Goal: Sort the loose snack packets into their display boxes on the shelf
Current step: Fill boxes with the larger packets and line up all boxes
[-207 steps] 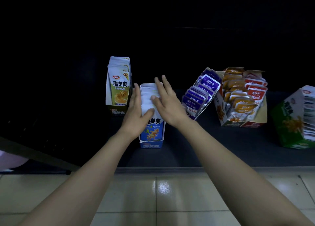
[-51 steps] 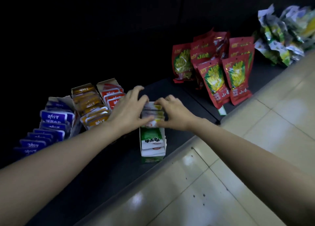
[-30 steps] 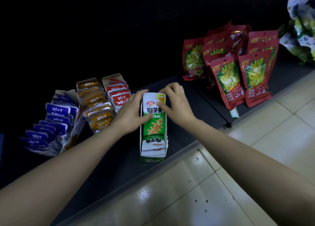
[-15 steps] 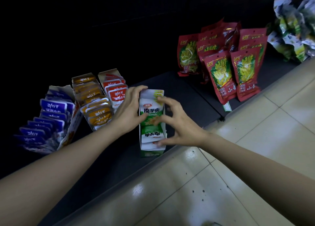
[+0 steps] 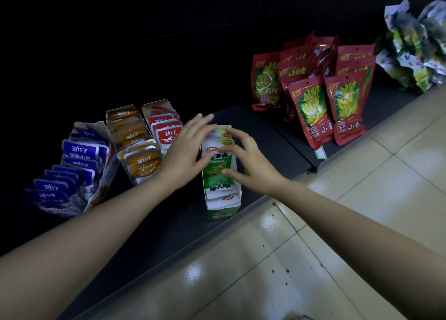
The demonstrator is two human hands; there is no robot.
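- Palm down, the left hand lies straight-fingered against the left side of the green display box; it is blurred.
- The right hand arches over the box, fingers spread, gripping nothing.
- Green snack packets stand inside the box.
- The box sits at the front edge of the shelf, with bare shelf to its right and the box of red packets just to its left.

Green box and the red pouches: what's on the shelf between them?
Bare dark shelf in the head view, no packets. The right hand hovers at the green box end; a small label sits beside the red pouches.
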